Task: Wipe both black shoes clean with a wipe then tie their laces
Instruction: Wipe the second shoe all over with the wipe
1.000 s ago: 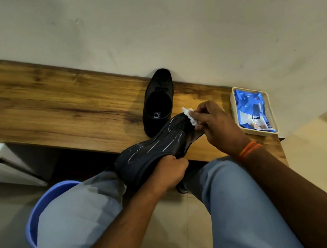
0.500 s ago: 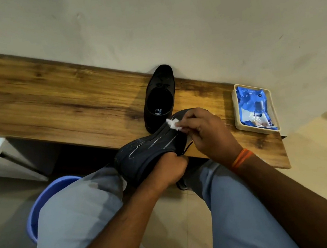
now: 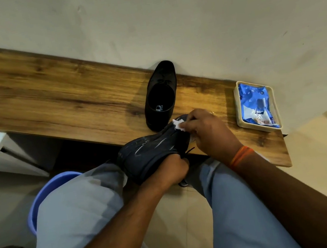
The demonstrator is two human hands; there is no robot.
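Left hand [image 3: 170, 170] clamps the near shoe [image 3: 150, 153] steady on the knee — right hand [image 3: 208, 132] pinches the wipe [image 3: 178, 125], rubbing its sole; second shoe [image 3: 162, 96] waits on the table [image 3: 49, 97].

Right hand [image 3: 207, 130] slid wipe [image 3: 178, 125] back up shoe [image 3: 151, 150] toward far end.
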